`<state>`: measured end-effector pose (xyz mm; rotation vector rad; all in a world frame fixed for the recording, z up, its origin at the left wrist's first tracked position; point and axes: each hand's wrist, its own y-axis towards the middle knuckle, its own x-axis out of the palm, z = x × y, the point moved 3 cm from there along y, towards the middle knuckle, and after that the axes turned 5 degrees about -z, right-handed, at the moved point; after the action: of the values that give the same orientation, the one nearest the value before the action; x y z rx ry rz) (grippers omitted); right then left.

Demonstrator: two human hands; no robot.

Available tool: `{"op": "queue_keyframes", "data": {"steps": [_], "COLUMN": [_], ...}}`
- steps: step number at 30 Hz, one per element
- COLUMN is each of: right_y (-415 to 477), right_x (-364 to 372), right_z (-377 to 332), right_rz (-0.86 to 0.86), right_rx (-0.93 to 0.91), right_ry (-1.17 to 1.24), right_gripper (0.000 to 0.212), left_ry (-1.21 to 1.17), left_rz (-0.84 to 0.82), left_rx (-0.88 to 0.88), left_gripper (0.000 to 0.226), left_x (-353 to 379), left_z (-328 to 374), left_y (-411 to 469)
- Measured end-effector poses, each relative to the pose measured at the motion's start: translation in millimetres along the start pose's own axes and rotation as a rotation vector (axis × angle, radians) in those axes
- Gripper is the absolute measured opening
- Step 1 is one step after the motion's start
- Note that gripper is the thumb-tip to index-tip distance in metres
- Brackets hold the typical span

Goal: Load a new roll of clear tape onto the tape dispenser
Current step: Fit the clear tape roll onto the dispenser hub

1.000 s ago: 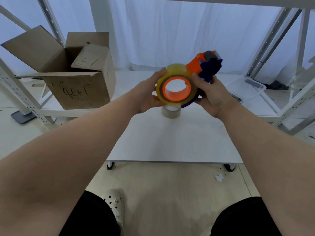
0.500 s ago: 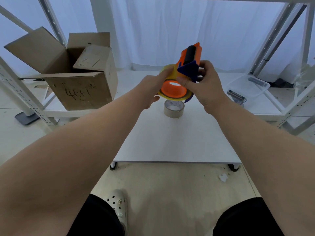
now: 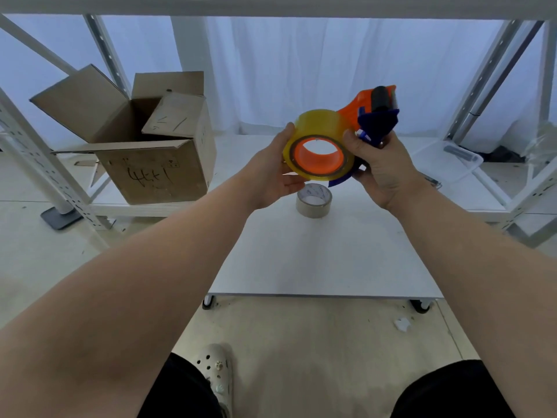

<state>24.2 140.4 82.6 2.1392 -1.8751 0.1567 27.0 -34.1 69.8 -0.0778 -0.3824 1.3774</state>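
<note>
The orange-and-blue plastic tape dispenser is held in the air above the far part of the white table. Its long axis slants from lower left to upper right, and the end with the black roller and blue guard points up, rightward and away from the person. The roll of yellowish clear tape sits around the dispenser's orange hub at the lower-left end, its open face turned toward the camera. The left hand cups the roll's left side, thumb on top of the rim and fingers beneath. The right hand grips the dispenser from the right, thumb pressed against the roll's right edge (the handle is hidden inside that grip).

Below the hands a beige roll of tape lies flat on the table. An open brown cardboard box with black scribbles stands on a low white shelf at left, and a clear plastic tray rests at right. Grey metal racking frames a white curtain. A cream perforated clog is partly cut off at the bottom.
</note>
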Motion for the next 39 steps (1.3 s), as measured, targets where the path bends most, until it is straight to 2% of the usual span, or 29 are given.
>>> {"op": "queue_keyframes", "data": {"steps": [2, 4, 7, 14, 18, 23, 28, 33, 36, 39], "right_y": [-2.3, -3.7, -4.2, -6.0, -4.4, -3.7, -3.9, -3.8, -3.7, -2.2], "right_x": [-2.7, -3.5, -2.9, 6.4, 11.0, 15.1, 21.1, 14.7, 12.0, 11.7], "right_z": [2.2, 1.4, -1.1, -5.1, -9.2, -7.9, -4.5, -1.4, -1.5, -3.4], "right_rz": [0.028, 0.049, 0.054, 0.085, 0.115, 0.099, 0.117, 0.070, 0.011, -0.011], "right_rx": [0.002, -0.011, -0.029, -0.116, -0.089, -0.053, -0.067, -0.018, 0.014, 0.005], "right_ry": [-0.095, -0.158, -0.226, -0.440, -0.455, -0.502, -0.514, -0.453, -0.444, -0.502], "right_gripper": [0.044, 0.051, 0.052, 0.058, 0.064, 0.062, 0.063, 0.058, 0.060, 0.060], "left_ry": [0.121, 0.284, 0.496, 0.755, 0.982, 1.204, 1.193, 1.144, 1.297, 1.443], "left_rz": [0.108, 0.182, 0.185, 0.255, 0.264, 0.249, 0.292, 0.225, 0.240, 0.222], "left_rx": [0.048, 0.104, 0.210, 0.409, 0.511, 0.678, 0.551, 0.492, 0.475, 0.528], "left_gripper": [0.043, 0.039, 0.036, 0.040, 0.038, 0.037, 0.038, 0.043, 0.054, 0.055], "left_x": [1.1, 1.1, 2.4, 13.2, 9.5, 6.2, 3.5, 1.1, 3.0, 7.9], "left_z": [-0.1, 2.4, 8.4, 20.5, 26.2, 23.8, 23.4, 23.0, 22.2, 22.6], "left_y": [0.4, 1.3, -1.2, -20.0, -23.2, -28.5, -19.7, -19.8, -22.2, -26.0]}}
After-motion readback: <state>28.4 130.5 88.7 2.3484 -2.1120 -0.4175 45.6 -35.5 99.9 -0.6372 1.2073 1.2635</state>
